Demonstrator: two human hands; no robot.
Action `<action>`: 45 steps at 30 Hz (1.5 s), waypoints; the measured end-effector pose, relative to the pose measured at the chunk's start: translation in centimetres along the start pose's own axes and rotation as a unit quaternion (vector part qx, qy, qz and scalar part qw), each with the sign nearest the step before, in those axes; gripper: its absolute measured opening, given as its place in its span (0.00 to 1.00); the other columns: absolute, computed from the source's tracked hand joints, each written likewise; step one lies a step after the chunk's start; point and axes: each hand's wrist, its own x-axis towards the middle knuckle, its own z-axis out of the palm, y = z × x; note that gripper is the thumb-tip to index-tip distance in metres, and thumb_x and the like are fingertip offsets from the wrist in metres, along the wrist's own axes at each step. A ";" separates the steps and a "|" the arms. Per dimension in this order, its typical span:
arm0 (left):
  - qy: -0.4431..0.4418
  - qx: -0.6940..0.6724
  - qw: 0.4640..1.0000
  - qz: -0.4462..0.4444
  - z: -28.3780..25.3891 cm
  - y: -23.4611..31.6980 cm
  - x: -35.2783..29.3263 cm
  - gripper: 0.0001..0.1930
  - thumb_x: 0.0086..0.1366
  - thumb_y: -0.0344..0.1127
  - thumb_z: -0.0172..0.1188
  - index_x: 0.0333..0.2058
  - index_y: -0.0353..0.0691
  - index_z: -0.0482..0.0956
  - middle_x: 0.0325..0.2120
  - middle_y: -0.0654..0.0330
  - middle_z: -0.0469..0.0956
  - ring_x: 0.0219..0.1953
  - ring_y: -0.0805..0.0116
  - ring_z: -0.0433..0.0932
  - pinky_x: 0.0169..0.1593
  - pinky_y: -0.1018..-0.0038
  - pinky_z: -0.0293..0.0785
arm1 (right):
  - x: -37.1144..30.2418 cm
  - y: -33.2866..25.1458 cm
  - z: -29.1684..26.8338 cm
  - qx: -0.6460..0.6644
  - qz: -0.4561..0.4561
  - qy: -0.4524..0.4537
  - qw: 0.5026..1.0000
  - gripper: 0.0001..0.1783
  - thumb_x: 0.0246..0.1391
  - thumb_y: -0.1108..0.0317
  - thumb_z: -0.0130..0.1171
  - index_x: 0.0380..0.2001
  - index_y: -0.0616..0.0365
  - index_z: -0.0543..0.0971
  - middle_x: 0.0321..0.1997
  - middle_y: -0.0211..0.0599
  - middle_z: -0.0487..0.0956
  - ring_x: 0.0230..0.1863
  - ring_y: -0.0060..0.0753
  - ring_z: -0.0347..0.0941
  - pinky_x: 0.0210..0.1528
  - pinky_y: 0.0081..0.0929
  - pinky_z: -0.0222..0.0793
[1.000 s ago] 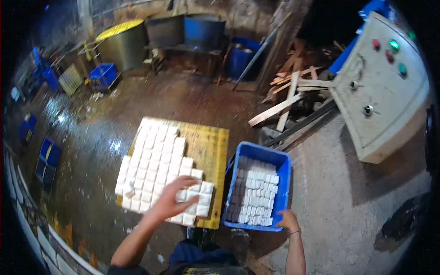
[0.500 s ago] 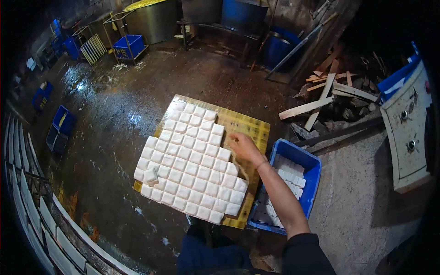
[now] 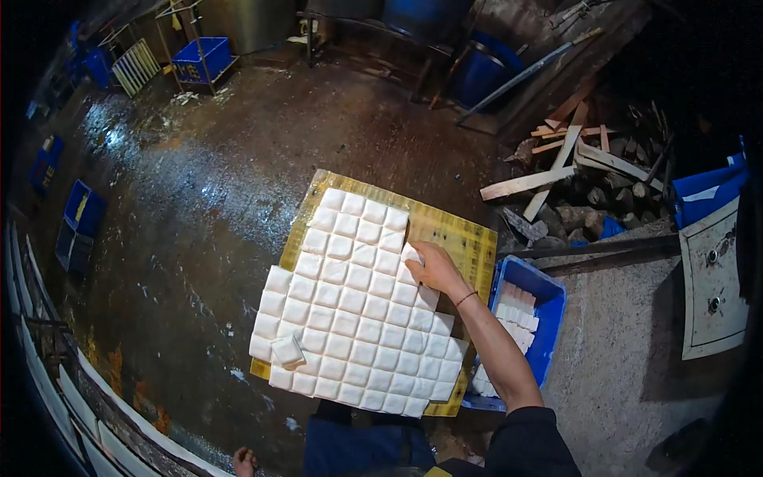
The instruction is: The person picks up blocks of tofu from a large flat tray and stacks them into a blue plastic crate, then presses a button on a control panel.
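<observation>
The right hand (image 3: pixel 435 266), fingers bent, has come to the edge of the white blocks (image 3: pixel 350 300), bringing them within reach, though any grip is unclear; a loosely curled left hand (image 3: pixel 245 462) has entered view, contents hidden. The blocks rest on a yellow board (image 3: pixel 457 233) beside a blue tub (image 3: pixel 550 318).

The blocks (image 3: pixel 354 304) were coloured plain white; the board (image 3: pixel 451 228) was tinted yellow and patterned with dark checks. The crate (image 3: pixel 548 318) was coloured blue, the trousers (image 3: pixel 350 445) dark blue, the sleeve (image 3: pixel 532 441) black.
</observation>
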 end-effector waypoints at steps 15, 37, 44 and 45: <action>-0.018 0.004 1.000 0.012 4.9 -0.1 -1.2 0.17 0.62 0.35 0.64 0.48 0.40 0.76 0.20 0.64 0.73 0.20 0.76 0.68 0.22 0.78 0.67 | 8.8 1.3 -4.6 0.162 0.059 -0.046 0.984 0.27 0.40 0.63 0.70 0.45 0.63 0.76 0.42 0.43 0.80 0.41 0.28 0.75 0.43 0.28 0.70; -0.016 0.045 0.997 -0.063 5.7 0.1 -4.5 0.22 0.61 0.42 0.63 0.52 0.41 0.74 0.25 0.60 0.77 0.24 0.69 0.75 0.28 0.69 0.76 | 10.2 -0.9 -2.0 -0.071 0.012 -0.152 0.986 0.45 0.35 0.50 0.69 0.53 0.72 0.71 0.56 0.62 0.72 0.59 0.54 0.68 0.62 0.37 0.62; -0.034 0.045 0.998 -0.028 5.0 3.1 -1.5 0.21 0.62 0.39 0.63 0.51 0.39 0.74 0.21 0.60 0.74 0.17 0.71 0.69 0.23 0.73 0.70 | 10.7 3.7 -3.9 0.212 0.105 -0.173 0.956 0.30 0.39 0.64 0.73 0.47 0.66 0.76 0.47 0.40 0.78 0.50 0.32 0.72 0.54 0.27 0.66; -0.038 0.068 0.997 -0.030 4.5 3.8 -1.1 0.21 0.62 0.39 0.63 0.51 0.39 0.74 0.21 0.60 0.74 0.17 0.71 0.69 0.23 0.73 0.70 | 10.6 4.3 -3.9 0.224 0.112 -0.124 0.960 0.26 0.41 0.67 0.72 0.45 0.64 0.77 0.44 0.35 0.79 0.48 0.28 0.73 0.52 0.25 0.68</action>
